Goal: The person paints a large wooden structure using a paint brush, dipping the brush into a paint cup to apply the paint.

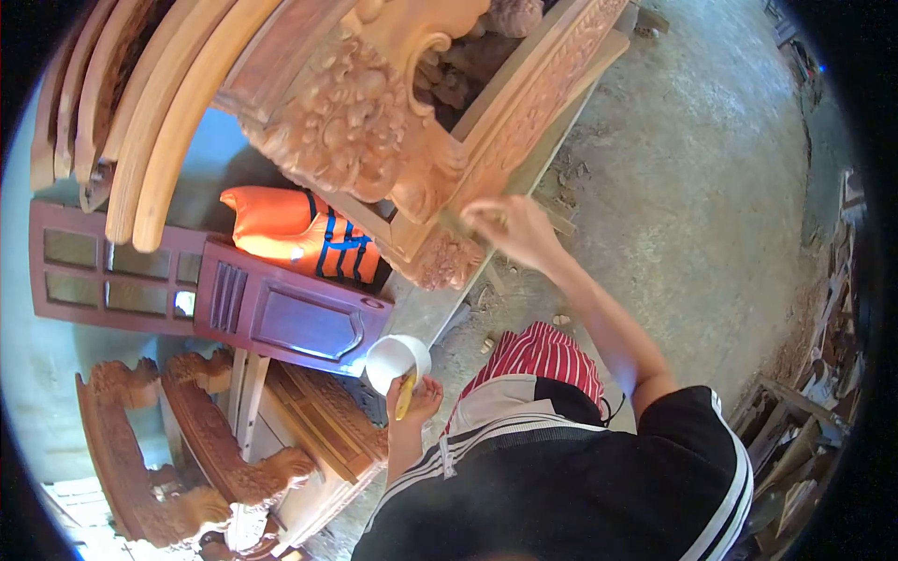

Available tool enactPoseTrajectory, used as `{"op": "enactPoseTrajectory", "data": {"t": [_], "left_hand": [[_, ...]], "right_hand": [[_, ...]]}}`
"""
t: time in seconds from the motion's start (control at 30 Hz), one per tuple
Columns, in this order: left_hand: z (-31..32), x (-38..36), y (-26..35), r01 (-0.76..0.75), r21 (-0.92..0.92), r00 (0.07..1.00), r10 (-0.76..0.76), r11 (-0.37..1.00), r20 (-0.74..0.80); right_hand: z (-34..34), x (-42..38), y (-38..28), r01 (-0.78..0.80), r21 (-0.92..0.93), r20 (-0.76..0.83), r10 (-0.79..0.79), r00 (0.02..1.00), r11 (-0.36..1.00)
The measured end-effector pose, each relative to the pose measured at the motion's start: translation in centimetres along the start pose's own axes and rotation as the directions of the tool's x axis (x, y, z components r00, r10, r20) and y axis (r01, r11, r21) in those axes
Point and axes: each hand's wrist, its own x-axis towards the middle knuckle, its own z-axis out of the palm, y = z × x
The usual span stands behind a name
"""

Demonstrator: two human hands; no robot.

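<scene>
My left hand (424, 400) is closed around the side of a white cup (397, 359), with a yellow object (405, 395) like a handle lying between the fingers and the cup. My right hand (514, 229) reaches to the lower part of a carved wooden piece (351, 117). Its fingers are curled together against the carved surface, slightly blurred. Something small and greyish shows at the fingertips, too unclear to name.
An orange life vest (309, 234) rests by a purple-brown panelled door (299, 313). Curved wooden rails (192, 112) hang over the upper left. More carved frames (201, 407) stand at lower left. Wood scraps (795, 430) lie at the right, beside the concrete floor (673, 187).
</scene>
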Motion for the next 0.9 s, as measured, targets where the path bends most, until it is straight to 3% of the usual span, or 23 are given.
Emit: {"op": "enactPoseTrajectory", "data": {"t": [0.03,0.07,0.1,0.17,0.2,0.23,0.27,0.3,0.33,0.4,0.43,0.47,0.53,0.63,0.7,0.77,0.8,0.83,0.87,0.9], "left_hand": [[-0.5,0.4,0.6,0.077,-0.094,0.996,-0.080,0.993,-0.027],[-0.9,1.0,1.0,0.151,-0.188,0.985,-0.163,0.970,-0.050],[-1.3,1.7,1.2,0.120,-0.174,0.989,-0.134,0.977,-0.068],[0.0,0.6,0.7,0.101,-0.132,0.992,-0.110,0.986,-0.068],[0.5,0.2,0.7,0.079,-0.114,0.994,-0.087,0.990,-0.063],[1.0,0.3,0.7,0.093,-0.133,0.993,-0.102,0.987,-0.057],[1.4,0.4,0.6,0.093,-0.120,0.993,-0.100,0.988,-0.056],[1.7,0.4,0.4,0.049,-0.094,0.999,-0.050,0.994,-0.008],[2.2,0.2,0.1,0.003,-0.072,0.999,0.000,0.997,0.040],[3.7,-1.0,-0.4,0.011,-0.088,0.999,-0.009,0.996,0.031],[4.2,-1.3,-0.6,0.025,-0.110,0.999,-0.022,0.994,0.023],[4.1,-1.3,-0.6,0.023,-0.106,1.000,-0.021,0.994,0.018],[3.8,-1.0,-1.0,0.010,-0.116,0.999,-0.005,0.993,0.050],[4.1,-1.0,-1.5,0.053,-0.172,0.998,-0.057,0.984,-0.019],[4.0,-1.0,-1.9,0.046,-0.166,0.999,-0.049,0.985,-0.016],[4.1,-0.6,-2.4,0.044,-0.165,0.999,-0.045,0.985,-0.004],[4.1,-0.4,-2.6,0.043,-0.173,0.999,-0.046,0.984,-0.013],[4.4,-0.4,-3.1,0.041,-0.184,0.999,-0.046,0.982,-0.023],[4.6,-0.5,-3.4,0.039,-0.186,0.999,-0.045,0.982,-0.024],[4.9,-0.5,-3.7,0.049,-0.175,0.999,-0.050,0.983,0.000]], "right_hand": [[1.2,0.4,1.6,-0.011,0.006,-0.016,0.011,1.000,1.000],[3.4,1.2,3.9,-0.024,-0.004,-0.188,0.023,0.982,1.000],[5.4,2.1,6.0,-0.038,-0.013,-0.356,0.031,0.934,0.999],[10.8,0.6,7.6,0.314,-0.077,-0.301,-0.322,0.898,0.946],[10.2,-0.4,5.4,0.510,-0.203,-0.409,-0.545,0.732,0.836],[8.8,-1.0,3.5,0.649,-0.355,-0.465,-0.729,0.502,0.673],[8.4,-0.9,4.0,0.642,-0.359,-0.474,-0.725,0.500,0.678],[8.0,-0.9,5.0,0.525,-0.108,-0.282,-0.532,0.798,0.844],[7.5,-0.9,6.2,0.295,0.094,0.006,-0.297,0.955,0.951],[7.8,3.5,13.7,0.194,0.084,-0.182,-0.176,0.967,0.977],[2.4,3.7,11.9,0.221,-0.042,-0.349,-0.222,0.910,0.974],[1.4,5.6,14.6,0.223,0.041,-0.538,-0.166,0.826,0.974],[-2.3,7.8,15.8,-0.004,0.337,-0.621,0.225,0.751,0.942],[-1.8,8.9,15.5,-0.084,0.223,-0.638,0.211,0.741,0.971],[3.4,8.0,15.7,0.146,-0.026,-0.657,-0.127,0.743,0.989],[7.4,4.8,13.4,0.384,0.044,-0.563,-0.295,0.772,0.922],[7.5,2.8,12.2,0.316,0.135,-0.261,-0.274,0.926,0.939],[7.1,1.7,11.3,0.219,0.197,0.076,-0.238,0.968,0.956],[6.9,1.8,11.5,0.221,0.198,0.077,-0.239,0.968,0.955],[6.7,2.1,12.0,0.365,0.128,-0.136,-0.348,0.927,0.922]]}}
